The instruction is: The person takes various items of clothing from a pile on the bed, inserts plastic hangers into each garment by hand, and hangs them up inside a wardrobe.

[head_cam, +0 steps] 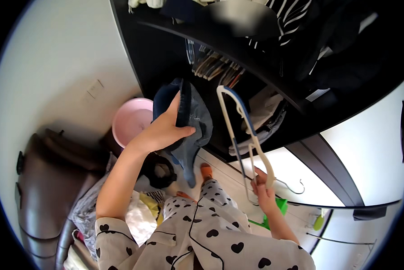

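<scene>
My left hand (161,131) grips a pair of dark blue denim trousers (195,118) by the waistband, with the fingers inside it and the thumb on the outer cloth. The denim hangs down over the floor. In my right hand (265,190) is a white and blue plastic clothes hanger (249,125) with a metal hook (294,189). It is held on edge, hook end towards the right, and nothing hangs on it. Both hands are in front of an open dark wardrobe, the denim and the hanger apart from each other.
Several hangers (215,64) are bunched inside the wardrobe, above folded clothes (266,118) on its floor. A pink basin (131,118) stands at the left by the wall. A brown leather sofa (46,189) bears a heap of clothes (90,202). A green dustpan (279,207) lies at the right.
</scene>
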Demonstrator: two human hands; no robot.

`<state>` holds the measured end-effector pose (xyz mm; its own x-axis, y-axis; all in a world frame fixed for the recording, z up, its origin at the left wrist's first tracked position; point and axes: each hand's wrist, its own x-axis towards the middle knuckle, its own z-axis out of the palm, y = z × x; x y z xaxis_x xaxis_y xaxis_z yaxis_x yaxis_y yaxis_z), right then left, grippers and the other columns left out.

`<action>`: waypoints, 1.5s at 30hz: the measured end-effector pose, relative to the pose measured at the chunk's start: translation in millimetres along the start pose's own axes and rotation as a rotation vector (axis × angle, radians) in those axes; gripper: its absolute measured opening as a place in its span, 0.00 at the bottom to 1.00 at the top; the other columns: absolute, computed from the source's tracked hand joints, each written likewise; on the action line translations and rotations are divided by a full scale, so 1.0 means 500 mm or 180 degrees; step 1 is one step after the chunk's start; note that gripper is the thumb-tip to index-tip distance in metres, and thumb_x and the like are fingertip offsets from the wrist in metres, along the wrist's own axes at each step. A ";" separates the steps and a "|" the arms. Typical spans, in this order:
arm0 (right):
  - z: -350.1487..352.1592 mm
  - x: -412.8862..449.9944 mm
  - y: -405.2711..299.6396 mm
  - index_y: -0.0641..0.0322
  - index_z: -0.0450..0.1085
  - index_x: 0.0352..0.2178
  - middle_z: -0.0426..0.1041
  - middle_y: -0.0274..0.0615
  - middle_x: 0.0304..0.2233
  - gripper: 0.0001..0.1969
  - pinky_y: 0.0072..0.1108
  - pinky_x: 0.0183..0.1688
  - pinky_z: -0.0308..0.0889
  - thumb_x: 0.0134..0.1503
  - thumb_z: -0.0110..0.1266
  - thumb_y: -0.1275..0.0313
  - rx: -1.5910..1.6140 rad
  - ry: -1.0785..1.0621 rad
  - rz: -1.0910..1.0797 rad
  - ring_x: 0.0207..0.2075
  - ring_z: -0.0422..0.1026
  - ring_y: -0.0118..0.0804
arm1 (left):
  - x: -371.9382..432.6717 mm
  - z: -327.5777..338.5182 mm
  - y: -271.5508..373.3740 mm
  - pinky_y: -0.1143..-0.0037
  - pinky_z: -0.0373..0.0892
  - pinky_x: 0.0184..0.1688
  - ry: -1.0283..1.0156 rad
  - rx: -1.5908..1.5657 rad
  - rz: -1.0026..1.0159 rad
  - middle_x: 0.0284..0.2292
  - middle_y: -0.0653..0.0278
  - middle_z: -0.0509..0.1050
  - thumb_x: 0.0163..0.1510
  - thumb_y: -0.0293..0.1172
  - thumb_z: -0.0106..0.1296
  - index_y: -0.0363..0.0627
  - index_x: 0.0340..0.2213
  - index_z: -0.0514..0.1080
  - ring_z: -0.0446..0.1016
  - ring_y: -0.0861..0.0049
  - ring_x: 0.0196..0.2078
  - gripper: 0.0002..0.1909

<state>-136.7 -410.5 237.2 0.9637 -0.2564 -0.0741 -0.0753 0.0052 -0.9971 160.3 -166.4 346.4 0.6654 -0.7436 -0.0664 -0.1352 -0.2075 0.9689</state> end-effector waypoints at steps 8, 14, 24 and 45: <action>0.019 -0.006 -0.145 0.56 0.67 0.53 0.69 0.38 0.31 0.20 0.23 0.41 0.63 0.63 0.46 0.62 -0.1659 -0.0400 0.0031 0.32 0.66 0.31 | -0.079 -0.121 0.182 0.79 0.66 0.48 0.0788 -0.0055 -0.0058 0.42 0.63 0.72 0.51 0.22 0.50 0.43 0.60 0.56 0.70 0.78 0.42 0.34; 0.121 0.104 -0.250 0.54 0.65 0.56 0.74 0.48 0.45 0.20 0.25 0.50 0.64 0.62 0.45 0.67 -0.2138 -0.1220 -0.0038 0.45 0.73 0.42 | -0.135 -0.151 0.273 0.72 0.68 0.44 0.0787 0.2133 0.0451 0.35 0.60 0.74 0.47 0.20 0.49 0.41 0.46 0.70 0.73 0.68 0.39 0.21; 0.283 0.233 -0.358 0.60 0.62 0.58 0.63 0.31 0.22 0.21 0.16 0.34 0.60 0.63 0.42 0.70 -0.0808 -0.1625 -0.0477 0.26 0.60 0.22 | -0.201 -0.063 0.309 0.71 0.70 0.28 0.1808 0.4703 0.0942 0.31 0.64 0.66 0.39 0.19 0.54 0.48 0.40 0.75 0.72 0.69 0.31 0.22; 0.213 0.374 -0.433 0.58 0.71 0.49 0.69 0.40 0.18 0.17 0.19 0.26 0.63 0.59 0.53 0.70 -0.1076 -0.1894 -0.1375 0.19 0.67 0.29 | -0.197 -0.174 0.325 0.71 0.68 0.34 0.1195 0.4641 0.0666 0.26 0.61 0.73 0.47 0.46 0.58 0.46 0.34 0.76 0.72 0.66 0.31 0.18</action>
<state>87.0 -356.5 437.9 0.8930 0.3889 0.2266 0.3533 -0.2936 -0.8882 136.6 -71.6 531.4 0.6549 -0.6852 0.3186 -0.6836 -0.7169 -0.1367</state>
